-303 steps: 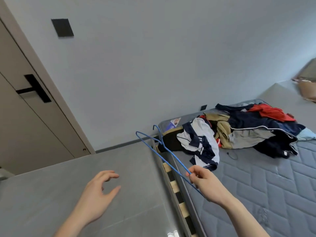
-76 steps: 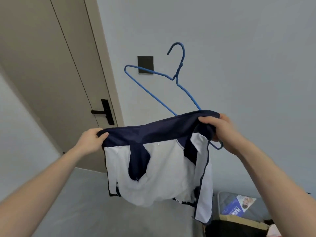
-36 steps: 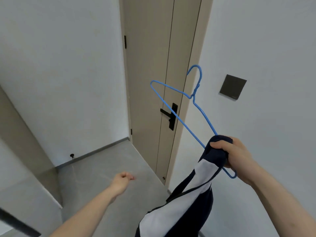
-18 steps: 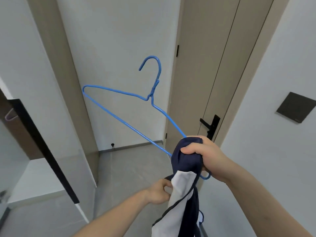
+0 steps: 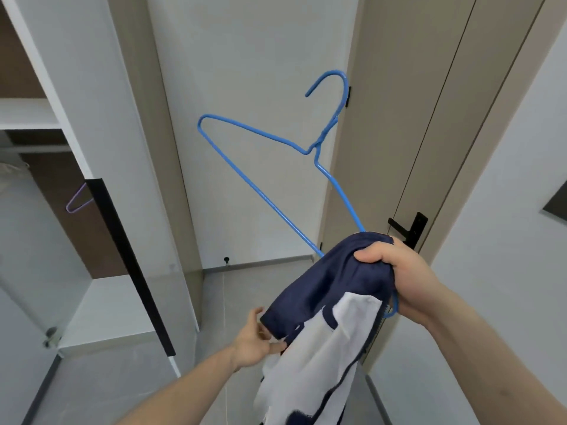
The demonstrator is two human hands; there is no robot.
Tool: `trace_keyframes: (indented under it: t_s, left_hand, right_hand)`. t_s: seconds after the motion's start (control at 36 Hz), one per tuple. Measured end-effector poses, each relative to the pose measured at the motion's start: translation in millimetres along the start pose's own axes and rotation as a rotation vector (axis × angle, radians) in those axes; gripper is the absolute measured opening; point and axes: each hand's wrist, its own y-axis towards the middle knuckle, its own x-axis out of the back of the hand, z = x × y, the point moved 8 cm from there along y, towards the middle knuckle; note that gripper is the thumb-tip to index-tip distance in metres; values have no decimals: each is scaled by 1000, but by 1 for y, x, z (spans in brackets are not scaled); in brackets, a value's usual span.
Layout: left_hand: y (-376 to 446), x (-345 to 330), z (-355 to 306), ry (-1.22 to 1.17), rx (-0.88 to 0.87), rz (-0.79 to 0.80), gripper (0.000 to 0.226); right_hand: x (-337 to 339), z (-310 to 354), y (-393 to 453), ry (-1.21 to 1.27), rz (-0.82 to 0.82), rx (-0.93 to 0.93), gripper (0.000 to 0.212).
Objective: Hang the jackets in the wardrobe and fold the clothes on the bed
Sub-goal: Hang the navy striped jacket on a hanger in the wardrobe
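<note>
A navy and white jacket (image 5: pixel 331 302) hangs bunched from my right hand (image 5: pixel 395 271), which grips its navy collar together with one end of a blue wire hanger (image 5: pixel 270 207). The hanger sticks up and to the left, hook at the top. My left hand (image 5: pixel 254 342) pinches the lower edge of the navy part. The open wardrobe (image 5: pixel 101 302) stands at the left, with white shelves and a brown back panel.
A purple hanger (image 5: pixel 76 204) hangs inside the wardrobe. The wardrobe door's black edge (image 5: pixel 129 262) juts out at the left. A beige door with a black handle (image 5: pixel 408 228) is behind my right hand. Grey tiled floor lies below.
The view has turned further left, so more of the wardrobe shows. My left hand has slid along the navy edge and pulled it out to the left, spreading the jacket.
</note>
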Motion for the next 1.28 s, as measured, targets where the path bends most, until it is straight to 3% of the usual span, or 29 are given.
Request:
trace_keyframes:
  t_s: [0.06, 0.14, 0.19, 0.28, 0.39, 0.53, 0.58, 0.64, 0.69, 0.75, 0.83, 0.89, 1.0, 1.17, 1.28]
  left_hand:
    - [-16, 7, 19, -150, 113, 16, 106]
    - [-37, 14, 32, -85, 134, 25, 48]
    - [-48, 25, 34, 42, 112, -8, 28]
    - [-68, 61, 19, 180, 18, -108, 29]
    - [-111, 134, -16, 190, -127, -301, 31]
    - [-164, 212, -53, 257, -261, -321, 39]
    - [-183, 234, -62, 244, -222, -199, 38]
    - [-203, 255, -61, 442, -134, -84, 35]
    - [-221, 278, -53, 725, -61, -73, 44]
    - [-236, 299, -49, 797, -29, -153, 52]
    - [-254, 319, -55, 545, -91, -251, 30]
    - [-265, 326, -61, 285, -122, -281, 9]
    - [-283, 336, -65, -119, -86, -303, 18]
    - [-301, 372, -55, -79, -4, -513, 17]
    - [-311, 403, -36, 19, 47, -633, 19]
  right_hand:
    - [-10, -6, 1, 37, -31, -38, 54]
    - [-33, -8, 1, 52, -41, -44, 57]
    - [-43, -9, 1, 44, -41, -40, 53]
    - [-46, -6, 1, -42, -46, -3, 36]
    - [-44, -9, 6, -372, -62, 49, 12]
    - [-44, -46, 20, -643, -57, 10, 24]
    - [-43, -66, 29, -680, -46, -26, 15]
    - [-40, -80, 38, -695, -65, -44, 14]
    - [-36, -90, 47, -683, -109, -51, 15]
    - [-37, -100, 54, -694, -114, -57, 14]
    - [-51, -123, 61, -755, -26, -84, 6]
    - [-67, -137, 63, -800, 52, -97, 12]
    - [-100, -143, 65, -855, 97, -11, 46]
    - [-163, -121, 49, -825, 308, 143, 32]
    - [-194, -110, 32, -784, 389, 227, 36]
